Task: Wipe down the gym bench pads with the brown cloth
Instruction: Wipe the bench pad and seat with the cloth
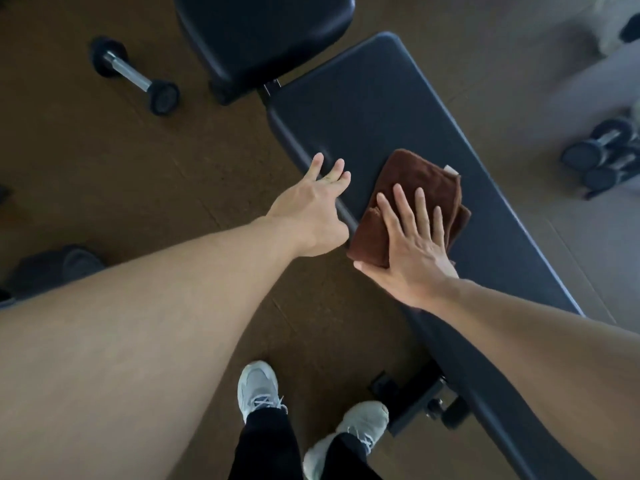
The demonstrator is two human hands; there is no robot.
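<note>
A: Brown gym floor (145, 174), a dumbbell (135, 76) at eleven o'clock. And the hands?

B: The right hand (412, 247) lies flat, fingers spread, pressing the folded brown cloth (429, 188) on the long bench pad (374, 109); nothing clenched.

A: The left?

B: The left hand (311, 209) is loose at the pad's near edge, the cloth at its three o'clock.

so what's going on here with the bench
A person is standing beside a gym bench and wiping its long pad. The right hand is pressed flat, fingers spread, on a folded brown cloth lying near the pad's edge. The left hand is open and reaches to that edge, seemingly to steady it. The seat pad sits beyond, and a dumbbell lies on the floor to the left.
</note>
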